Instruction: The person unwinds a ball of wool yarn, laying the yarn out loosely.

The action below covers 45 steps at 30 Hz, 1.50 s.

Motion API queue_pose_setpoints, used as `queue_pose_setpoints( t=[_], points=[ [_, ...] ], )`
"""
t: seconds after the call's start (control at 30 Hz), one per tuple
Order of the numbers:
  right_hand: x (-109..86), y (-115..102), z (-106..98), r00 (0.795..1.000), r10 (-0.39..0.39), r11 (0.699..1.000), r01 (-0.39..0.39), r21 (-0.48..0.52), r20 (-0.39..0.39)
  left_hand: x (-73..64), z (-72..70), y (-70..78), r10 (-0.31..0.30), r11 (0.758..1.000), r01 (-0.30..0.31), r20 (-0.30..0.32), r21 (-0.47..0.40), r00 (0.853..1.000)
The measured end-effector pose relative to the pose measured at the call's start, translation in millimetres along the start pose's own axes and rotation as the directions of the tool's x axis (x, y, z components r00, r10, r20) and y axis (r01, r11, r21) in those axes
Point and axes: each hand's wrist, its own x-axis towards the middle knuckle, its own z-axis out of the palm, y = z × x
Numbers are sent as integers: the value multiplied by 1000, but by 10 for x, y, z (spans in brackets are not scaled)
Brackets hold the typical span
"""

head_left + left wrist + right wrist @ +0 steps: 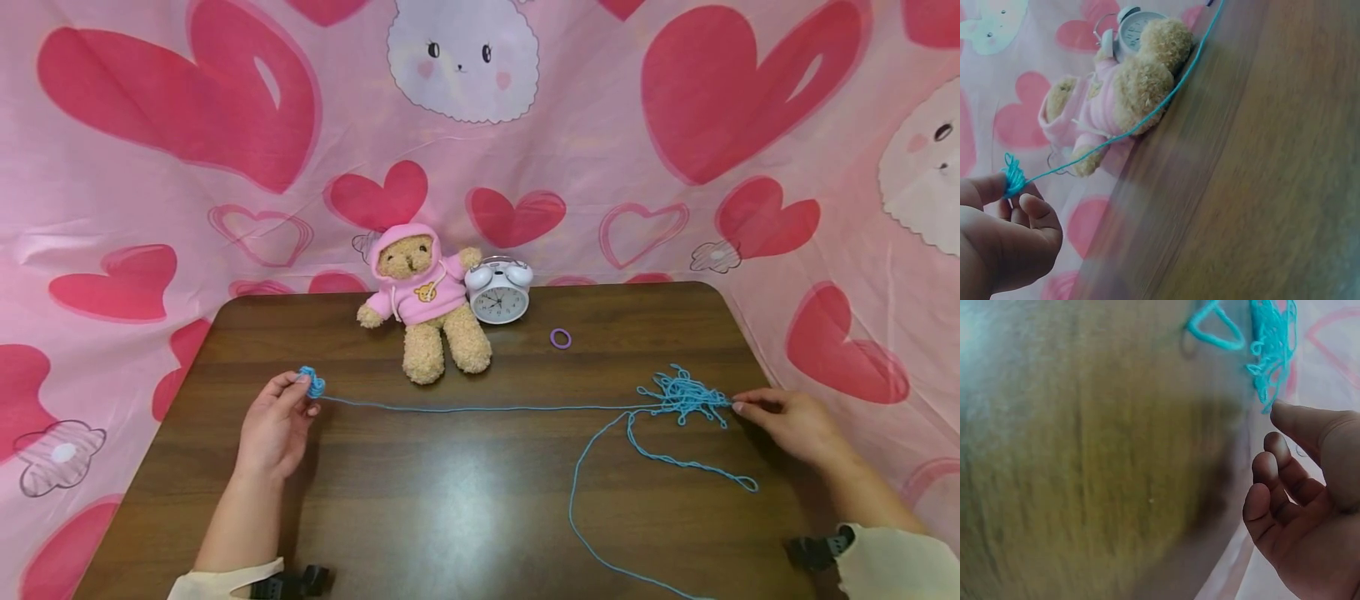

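Note:
Between the thumb and fingers of my left hand (276, 425), a small wound bundle of blue yarn (313, 383) is pinched above the left part of the table. A single strand (465, 409) runs from it, nearly straight, across to a tangled pile of blue yarn (686, 396) on the right. My right hand (797, 423) pinches a loop at the pile's right edge with thumb and forefinger. In the right wrist view the thumb (1300, 422) meets that loop, and the other fingers are loosely bent. The left wrist view shows the bundle (1015, 178) with its strand leading away.
A teddy bear (426, 292) in a pink hoodie sits at the back beside a white alarm clock (498, 292). A purple ring (560, 338) lies right of the clock. A twisted yarn loop (697, 463) and a loose tail (576, 500) trail over the brown table (420, 483).

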Motion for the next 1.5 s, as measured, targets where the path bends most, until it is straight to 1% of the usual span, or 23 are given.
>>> queue_pose_setpoints(
  t=[0.13, 0.2, 0.37, 0.5, 0.63, 0.73, 0.83, 0.93, 1.1, 1.23, 1.3, 1.5],
  points=[
    [-4, -22, -51, 1000, 13, 1000, -13, 13, -13, 9, 25, -26, 4, 1000, -4, 5, 20, 1000],
    [2, -45, -78, 1000, 16, 1000, -15, 4, -17, 11, 31, -34, 2, 1000, -2, 6, 23, 1000],
    [33, -122, -136, 1000, -7, 1000, 7, -9, -22, 15, 48, -50, -7, 1000, 7, 12, 23, 1000],
    [62, -188, -167, 1000, -7, 1000, 7, 6, -23, 32, 68, -60, -6, 1000, 6, 28, 24, 1000],
    [95, -291, -213, 1000, 6, 1000, -6, 17, -11, 52, 85, -68, 3, 1000, -3, 34, 13, 999],
    [118, -389, -229, 1000, -13, 1000, 14, 17, -20, 59, 92, -75, 2, 1000, -3, 37, 16, 999],
    [138, -488, -204, 998, -38, 999, 40, 30, -50, 56, 104, -81, -9, 1000, 8, 47, 23, 999],
    [168, -598, -152, 997, -39, 997, 42, 58, -61, 52, 122, -86, -16, 999, 14, 48, 32, 999],
    [232, -817, -62, 997, -54, 993, 59, 106, -51, 44, 162, -87, -17, 999, 15, 32, 37, 999],
    [305, -972, 21, 995, -78, 991, 85, 105, -62, 44, 199, -96, -17, 999, 16, 34, 33, 999],
    [343, -1051, 59, 995, -86, 989, 92, 114, -57, 46, 222, -104, -18, 999, 17, 36, 33, 999],
    [437, -1277, 176, 996, -89, 979, 86, 185, 9, 50, 274, -125, -27, 999, 26, 35, 38, 999]
  ],
)
